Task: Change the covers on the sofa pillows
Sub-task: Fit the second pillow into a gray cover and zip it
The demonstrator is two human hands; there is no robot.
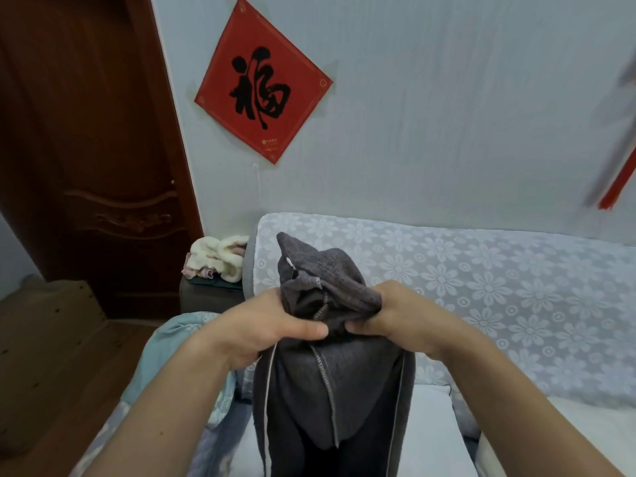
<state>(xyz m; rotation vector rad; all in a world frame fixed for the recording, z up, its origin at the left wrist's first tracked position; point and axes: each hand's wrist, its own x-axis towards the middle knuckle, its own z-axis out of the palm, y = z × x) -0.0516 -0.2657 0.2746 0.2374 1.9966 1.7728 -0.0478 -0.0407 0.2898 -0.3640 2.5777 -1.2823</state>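
two bare forearms, no sleeves, left hand & right hand, no rings/watch

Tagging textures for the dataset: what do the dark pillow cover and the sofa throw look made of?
Dark pillow cover: coarse woven or knit grey fabric, matte; nubby weave and overlocked seams show, likely inside out. Sofa throw: thin white lace-like cloth, flower pattern; fibre unclear.

Single head-worn wide-angle view, looking forward and slightly downward from the person's standing eye level. The hands sit close to the lens at lower centre, forearms entering from the bottom corners. Beyond them the sofa backrest crosses the middle distance; the wall fills the upper field, with a door at left. Straight lines bow near the edges. No second view is provided.
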